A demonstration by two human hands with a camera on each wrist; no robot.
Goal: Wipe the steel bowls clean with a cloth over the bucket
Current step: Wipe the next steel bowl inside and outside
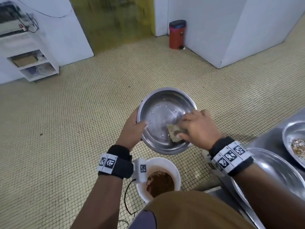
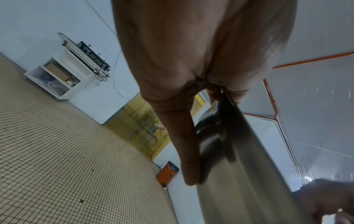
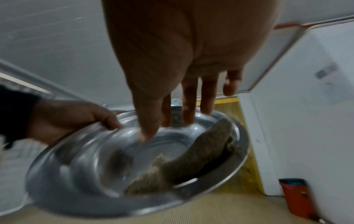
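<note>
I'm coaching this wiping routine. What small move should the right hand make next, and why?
Probably sweep the cloth up across the bowl to its far wall: the right hand presses it at the near rim, specks show near the far rim, and the left hand holds the bowl tilted.

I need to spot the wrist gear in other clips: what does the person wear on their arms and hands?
Hands bare. Each wrist carries a black strap with a white band of black square-code markers. A white camera block with a black cable sits on the left wrist.
</note>
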